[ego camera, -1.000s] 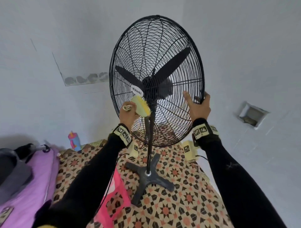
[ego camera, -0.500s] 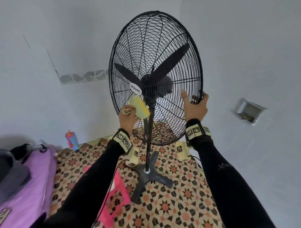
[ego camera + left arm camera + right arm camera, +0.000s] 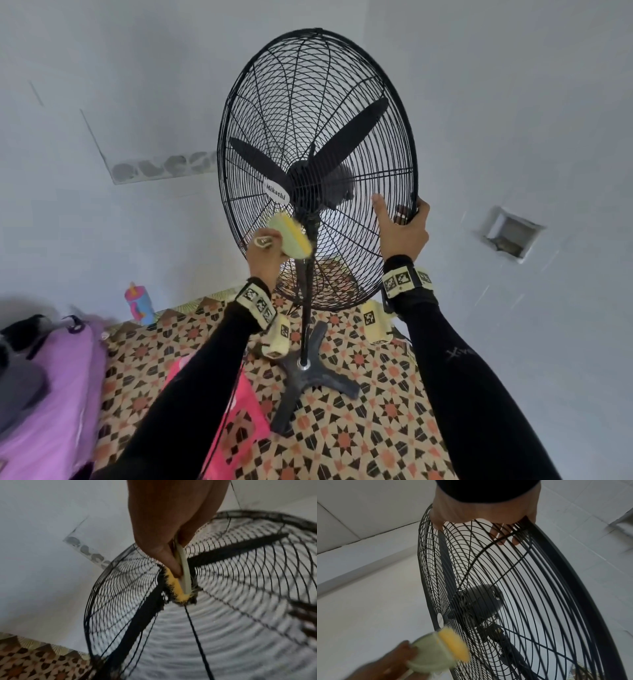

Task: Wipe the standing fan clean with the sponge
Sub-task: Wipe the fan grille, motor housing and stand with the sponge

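A black standing fan (image 3: 317, 102) with a round wire cage, three blades and a white badge stands on a cross-shaped base (image 3: 308, 380). My left hand (image 3: 265, 255) grips a pale green and yellow sponge (image 3: 291, 234) and presses its yellow side against the front of the cage, just below the hub. The left wrist view shows the sponge (image 3: 178, 586) against the wires, pinched by my fingers (image 3: 169, 559). My right hand (image 3: 404, 228) grips the cage's right rim, thumb on the front wires. From the right wrist view, my fingers (image 3: 505, 539) curl through the rear wires, with the sponge (image 3: 441, 654) blurred below.
The fan stands on a patterned mat (image 3: 359, 428) in a corner of light grey walls. A small colourful bottle (image 3: 138, 303) stands by the left wall. A purple bag (image 3: 51, 394) lies at the left, a pink item (image 3: 239, 404) under my left arm. A recessed box (image 3: 510, 233) sits in the right wall.
The sponge in my left hand has shifted slightly along the cage below the hub. My right hand has kept its hold on the rim. The camera view has drifted a little.
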Demonstrator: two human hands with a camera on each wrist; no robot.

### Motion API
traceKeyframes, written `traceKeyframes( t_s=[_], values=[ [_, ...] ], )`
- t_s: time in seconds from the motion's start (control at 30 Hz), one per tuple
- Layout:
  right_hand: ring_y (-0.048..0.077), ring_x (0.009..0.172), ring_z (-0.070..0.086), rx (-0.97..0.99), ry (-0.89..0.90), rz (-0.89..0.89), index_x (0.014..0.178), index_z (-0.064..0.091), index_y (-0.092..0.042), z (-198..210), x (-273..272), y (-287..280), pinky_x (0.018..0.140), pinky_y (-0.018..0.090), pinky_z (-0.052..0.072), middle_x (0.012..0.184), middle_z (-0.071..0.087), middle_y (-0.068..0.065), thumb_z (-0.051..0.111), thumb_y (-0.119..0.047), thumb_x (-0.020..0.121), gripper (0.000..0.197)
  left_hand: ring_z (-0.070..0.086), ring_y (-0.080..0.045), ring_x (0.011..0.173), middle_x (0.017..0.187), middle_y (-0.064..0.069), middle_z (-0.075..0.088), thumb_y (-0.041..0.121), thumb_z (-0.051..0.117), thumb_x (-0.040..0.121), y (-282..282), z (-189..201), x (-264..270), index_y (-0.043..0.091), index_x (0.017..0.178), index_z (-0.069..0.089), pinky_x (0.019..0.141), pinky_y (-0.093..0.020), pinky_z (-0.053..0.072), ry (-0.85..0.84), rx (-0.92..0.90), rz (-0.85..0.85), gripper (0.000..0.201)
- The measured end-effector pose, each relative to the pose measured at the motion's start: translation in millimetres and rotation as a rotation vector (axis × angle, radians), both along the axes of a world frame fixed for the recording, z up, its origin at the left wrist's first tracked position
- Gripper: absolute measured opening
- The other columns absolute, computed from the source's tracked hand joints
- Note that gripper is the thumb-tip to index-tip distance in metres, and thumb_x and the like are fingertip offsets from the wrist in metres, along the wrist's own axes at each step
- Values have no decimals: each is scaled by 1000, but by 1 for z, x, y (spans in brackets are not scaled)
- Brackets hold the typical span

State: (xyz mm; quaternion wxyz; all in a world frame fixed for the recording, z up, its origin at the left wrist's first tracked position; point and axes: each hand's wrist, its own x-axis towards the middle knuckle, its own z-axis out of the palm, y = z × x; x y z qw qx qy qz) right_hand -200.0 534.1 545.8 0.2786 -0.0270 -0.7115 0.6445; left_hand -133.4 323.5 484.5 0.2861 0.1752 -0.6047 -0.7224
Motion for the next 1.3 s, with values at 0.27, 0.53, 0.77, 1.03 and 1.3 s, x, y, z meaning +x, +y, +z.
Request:
traceKeyframes(
  t_s=[0.27,0.53,0.77,1.03,1.3],
  values=[
    [12,96,67,12,22,-25,126,51,-30,-7,-6,4,85,23,52,104,68,-9,74,-78,69,78,62,-38,118,128,-9,62,1,59,99,-7,-13,15,5,104,60,68,-27,63,35,-63,-132,6],
    [14,97,68,36,18,-45,126,50,-29,-10,-8,5,90,29,55,106,68,-9,73,-79,68,80,61,-38,122,134,-11,58,-1,61,98,-53,21,-43,19,93,56,72,-38,65,-42,52,-70,20],
    [14,97,68,59,17,-62,126,49,-28,-7,-8,-2,90,28,54,107,69,-8,72,-79,70,79,64,-43,118,128,-12,60,1,58,101,-79,4,-25,14,95,58,70,-37,66,3,108,-125,15],
    [14,99,68,41,0,-36,126,48,-31,-8,-6,6,94,32,55,107,68,-10,74,-77,70,77,62,-42,122,141,-18,55,2,57,101,-27,-7,-12,12,95,54,69,-32,64,-102,-36,-305,13],
    [13,96,66,45,-7,-36,126,47,-33,-6,-4,0,91,34,57,103,67,-11,72,-81,68,79,61,-41,124,128,-6,58,2,59,100,-36,18,-26,10,110,56,71,-36,65,10,80,-61,12]
  ],
)
